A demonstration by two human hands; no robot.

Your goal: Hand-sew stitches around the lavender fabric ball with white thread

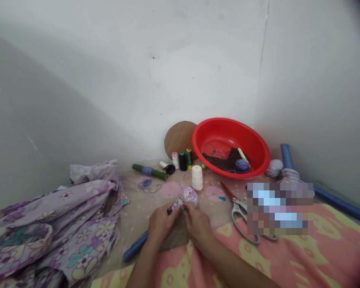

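A small ball covered in purple-and-white floral cloth (189, 195) sits between my hands. My left hand (165, 222) is closed on the gathered cloth at its near left side. Close beside it, my right hand (198, 224) pinches the same gathered cloth with thumb and finger. A blue wrapped stick (135, 247) runs under my left wrist towards the cloth ball; the fingers and wrist hide whether they join. Just beyond the ball stands a white thread cone (197, 178).
A red basin (259, 150) with dark material and purple yarn leans behind, near several thread spools (183, 161) and a cardboard disc (178, 138). Scissors (240, 216) lie right, by a blurred patch. Floral cloth (87, 224) is heaped left; a green stick (160, 174) lies behind.
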